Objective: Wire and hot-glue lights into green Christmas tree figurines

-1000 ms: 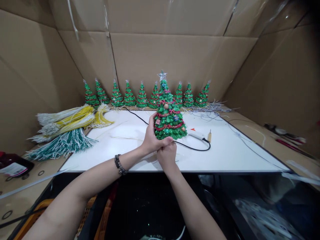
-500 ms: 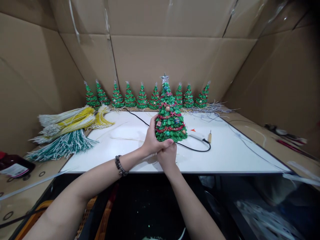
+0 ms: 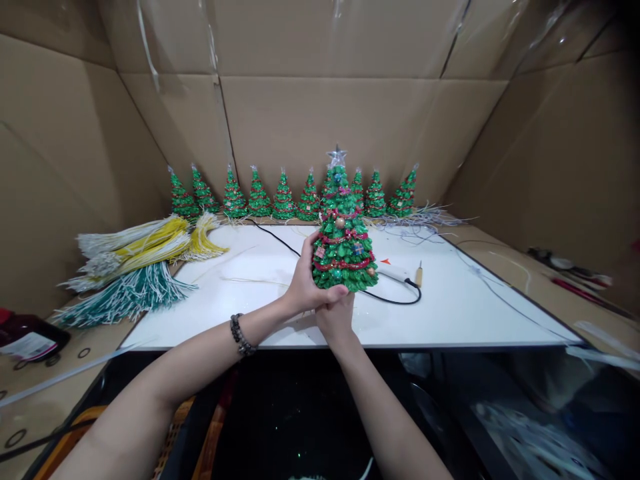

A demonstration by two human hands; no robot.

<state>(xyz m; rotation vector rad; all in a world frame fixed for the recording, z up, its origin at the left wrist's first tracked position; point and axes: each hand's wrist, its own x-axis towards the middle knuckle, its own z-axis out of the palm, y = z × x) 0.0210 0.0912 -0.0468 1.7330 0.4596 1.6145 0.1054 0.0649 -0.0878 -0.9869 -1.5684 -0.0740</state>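
Observation:
A small green Christmas tree figurine (image 3: 345,247) stands upright above the table, with red garlands, tiny gift boxes, gold balls and a clear star on top. My left hand (image 3: 309,283) grips it from the left, its thumb along the lower edge and its other fingers partly hidden behind. Under the tree's base is my right hand (image 3: 336,317), closed and touching the left thumb. What sits inside its fingers is out of sight. On the white board to the right lie a corded white tool (image 3: 393,272) and a small wooden-handled pointed tool (image 3: 419,273).
Several similar trees (image 3: 234,193) line the back cardboard wall (image 3: 360,127). Bundles of yellow, white and green wires (image 3: 135,257) lie at left, beside a dark bottle (image 3: 33,337). Loose clear wires (image 3: 420,217) tangle at back right. A black cord (image 3: 275,233) crosses the white board (image 3: 450,313).
The held tree has shifted slightly right and downward and looks more upright, its star now farther right. Both hands keep their places under and beside it. The view has tilted a little.

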